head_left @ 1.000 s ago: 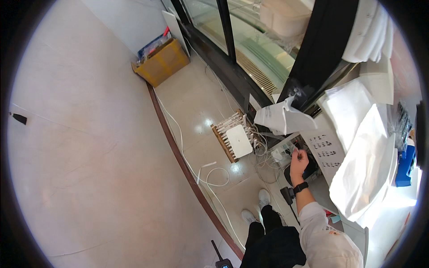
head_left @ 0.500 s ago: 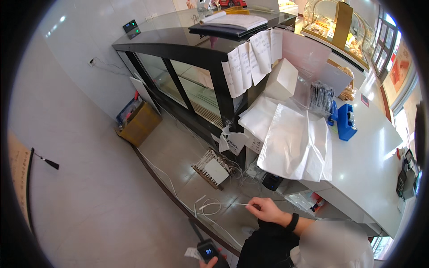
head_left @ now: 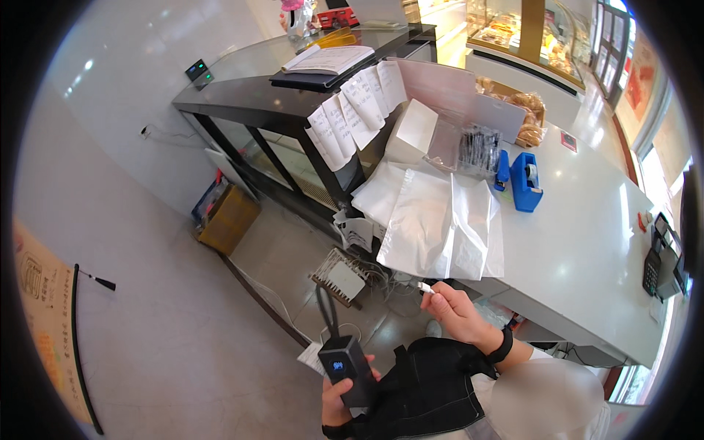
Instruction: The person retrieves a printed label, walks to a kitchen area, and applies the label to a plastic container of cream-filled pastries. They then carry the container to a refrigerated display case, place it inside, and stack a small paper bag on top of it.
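Note:
My left hand (head_left: pixel 336 403) is closed around a black power bank (head_left: pixel 348 372) with a small lit display. A dark strap loop (head_left: pixel 328 312) rises from its upper end. Beside it a white paper slip (head_left: pixel 312 358) sticks out; whether my fingers hold it too, I cannot tell. My right hand (head_left: pixel 456 314), with a black band on the wrist, pinches a white cable plug (head_left: pixel 424 287) just off the counter's front edge. The plug and the power bank are well apart. Most of the cable behind the plug is hidden by my hand.
On the white counter (head_left: pixel 579 257) lie clear plastic bags (head_left: pixel 433 227), near a blue tape dispenser (head_left: pixel 526 183). A dark glass display case (head_left: pixel 257 121) stands at the left. Below are a power strip-like white unit (head_left: pixel 342 280), loose cords and a cardboard box (head_left: pixel 229 218).
My left hand has raised the power bank into fuller view. My right hand has moved up and right, and the plug in its fingers now shows. The view has shifted to the right.

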A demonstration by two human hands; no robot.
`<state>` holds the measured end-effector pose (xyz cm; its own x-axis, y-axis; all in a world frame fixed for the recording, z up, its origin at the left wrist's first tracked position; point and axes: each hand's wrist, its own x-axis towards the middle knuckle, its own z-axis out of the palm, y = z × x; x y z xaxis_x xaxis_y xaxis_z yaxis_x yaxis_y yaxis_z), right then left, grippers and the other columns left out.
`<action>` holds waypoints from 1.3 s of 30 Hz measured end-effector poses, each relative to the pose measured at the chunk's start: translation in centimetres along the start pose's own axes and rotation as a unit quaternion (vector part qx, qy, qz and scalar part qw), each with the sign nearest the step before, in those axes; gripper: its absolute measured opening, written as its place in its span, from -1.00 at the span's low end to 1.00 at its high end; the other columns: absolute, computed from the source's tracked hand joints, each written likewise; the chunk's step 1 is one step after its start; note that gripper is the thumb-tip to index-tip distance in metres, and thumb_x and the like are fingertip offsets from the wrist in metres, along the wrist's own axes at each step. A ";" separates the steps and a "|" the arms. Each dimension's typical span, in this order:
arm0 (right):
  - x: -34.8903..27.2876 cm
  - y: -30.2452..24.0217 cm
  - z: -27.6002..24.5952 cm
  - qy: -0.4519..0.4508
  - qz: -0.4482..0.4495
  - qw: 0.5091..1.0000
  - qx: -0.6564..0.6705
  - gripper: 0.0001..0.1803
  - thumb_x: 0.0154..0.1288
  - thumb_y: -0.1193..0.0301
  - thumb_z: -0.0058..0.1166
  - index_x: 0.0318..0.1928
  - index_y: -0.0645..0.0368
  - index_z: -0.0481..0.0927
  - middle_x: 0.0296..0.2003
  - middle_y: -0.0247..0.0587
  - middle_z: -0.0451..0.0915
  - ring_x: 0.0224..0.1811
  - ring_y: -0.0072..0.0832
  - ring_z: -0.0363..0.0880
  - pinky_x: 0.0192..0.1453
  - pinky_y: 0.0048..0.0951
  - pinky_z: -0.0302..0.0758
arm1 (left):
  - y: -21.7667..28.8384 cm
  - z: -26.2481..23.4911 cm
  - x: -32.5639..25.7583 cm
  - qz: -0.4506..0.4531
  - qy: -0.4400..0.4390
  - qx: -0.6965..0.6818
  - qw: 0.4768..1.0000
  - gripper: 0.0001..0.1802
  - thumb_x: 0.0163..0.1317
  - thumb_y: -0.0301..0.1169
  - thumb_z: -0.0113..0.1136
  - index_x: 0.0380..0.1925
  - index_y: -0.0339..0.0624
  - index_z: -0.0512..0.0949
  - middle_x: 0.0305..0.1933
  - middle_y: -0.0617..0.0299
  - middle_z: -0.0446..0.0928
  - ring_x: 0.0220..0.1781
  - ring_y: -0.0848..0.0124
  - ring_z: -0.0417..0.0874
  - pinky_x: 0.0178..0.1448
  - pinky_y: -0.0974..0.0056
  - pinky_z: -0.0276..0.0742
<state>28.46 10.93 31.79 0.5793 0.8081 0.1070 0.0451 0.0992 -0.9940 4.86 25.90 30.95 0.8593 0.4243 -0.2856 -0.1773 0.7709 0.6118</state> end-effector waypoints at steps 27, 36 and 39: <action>7.2 -1.0 -6.3 -0.179 -0.209 0.932 -0.235 -0.93 0.19 0.41 0.23 -0.34 0.07 0.60 -0.45 -0.37 0.47 -0.35 -0.36 0.43 -0.16 -0.41 0.32 | 3.5 4.5 10.9 -0.082 -0.096 0.556 0.821 -0.02 -0.15 -0.15 0.56 0.20 -0.50 0.31 0.10 -0.05 0.46 0.19 0.25 0.46 0.30 0.24 0.29; 7.5 -1.5 -5.1 -0.186 -0.214 0.911 -0.300 -0.88 0.12 0.39 0.24 -0.38 0.11 0.56 -0.45 -0.31 0.46 -0.31 -0.30 0.46 -0.21 -0.32 0.42 | 4.9 3.2 12.7 -0.108 -0.153 0.607 0.772 -0.01 -0.12 -0.08 0.52 0.22 -0.49 0.32 0.00 -0.10 0.55 0.06 0.21 0.57 0.19 0.22 0.40; 7.3 -1.2 -4.6 -0.184 -0.211 0.913 -0.298 -0.87 0.11 0.40 0.23 -0.40 0.13 0.55 -0.45 -0.28 0.46 -0.31 -0.27 0.46 -0.22 -0.30 0.42 | 5.1 2.4 12.8 -0.100 -0.170 0.600 0.775 -0.02 -0.11 -0.08 0.51 0.22 -0.49 0.33 0.00 -0.12 0.56 0.06 0.19 0.58 0.18 0.21 0.41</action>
<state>36.40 14.01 33.72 0.0998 0.9221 0.3738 0.6986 0.2026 -0.6863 16.12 34.11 32.14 0.9252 0.0461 -0.3768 0.3741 -0.2789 0.8845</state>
